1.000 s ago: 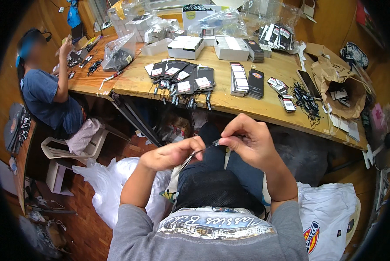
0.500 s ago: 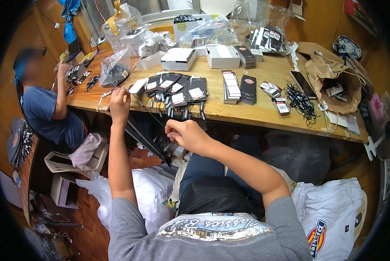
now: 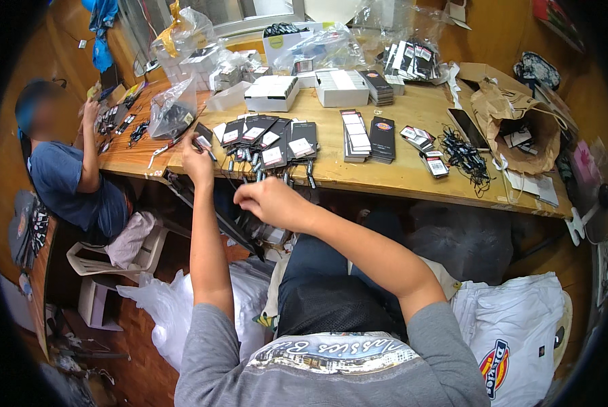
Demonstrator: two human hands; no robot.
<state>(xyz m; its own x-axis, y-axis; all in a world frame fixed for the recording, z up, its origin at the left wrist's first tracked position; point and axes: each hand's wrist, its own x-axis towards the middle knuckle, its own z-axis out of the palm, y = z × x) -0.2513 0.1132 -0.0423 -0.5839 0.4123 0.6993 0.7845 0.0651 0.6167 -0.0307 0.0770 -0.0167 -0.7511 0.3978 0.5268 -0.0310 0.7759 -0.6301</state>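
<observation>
My left hand (image 3: 197,161) is closed on a black hang tag (image 3: 203,131) at the table's front edge, left of the tag pile. To its right, my right hand (image 3: 271,202) is held low before the table edge with its fingers curled in; whatever is between them is hidden. Just beyond both hands lies a fanned pile of black hang tags (image 3: 302,131) with white stickers, their dark strings (image 3: 311,173) hanging over the edge. Stacks of black tags (image 3: 383,139) and white-stickered tags (image 3: 355,138) stand right of the pile.
White boxes (image 3: 271,95) of cards line the back. At right lie a tangle of black strings (image 3: 465,159), a phone (image 3: 468,129) and a brown paper bag (image 3: 521,163). A co-worker (image 3: 73,183) sits at left. White garments (image 3: 511,325) are at my right.
My left hand has moved slightly right and lower, and the tag has turned from its pale side to its dark side. My right hand has shifted left, closer to it.
</observation>
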